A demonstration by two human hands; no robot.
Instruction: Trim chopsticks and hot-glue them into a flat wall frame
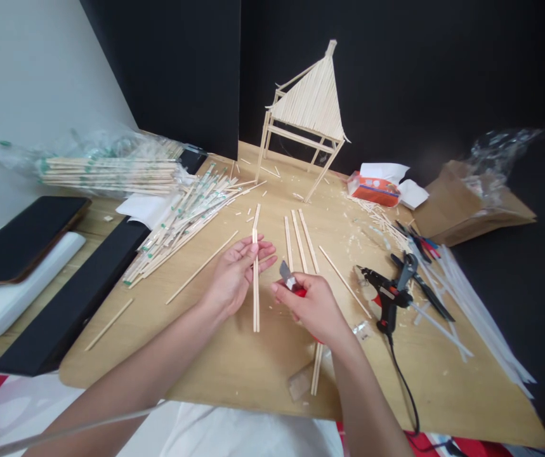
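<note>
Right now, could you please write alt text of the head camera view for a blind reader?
The left hand holds joined wooden sticks upright while the right hand grips a red utility knife, blade out. Around them on a wooden table lie loose sticks and a glue gun; behind stands a stick-built model with a pointed roof.

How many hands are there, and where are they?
2. The left hand is near the middle, holding thin wooden sticks over the table. The right hand is just right of them, holding a utility knife.
</note>
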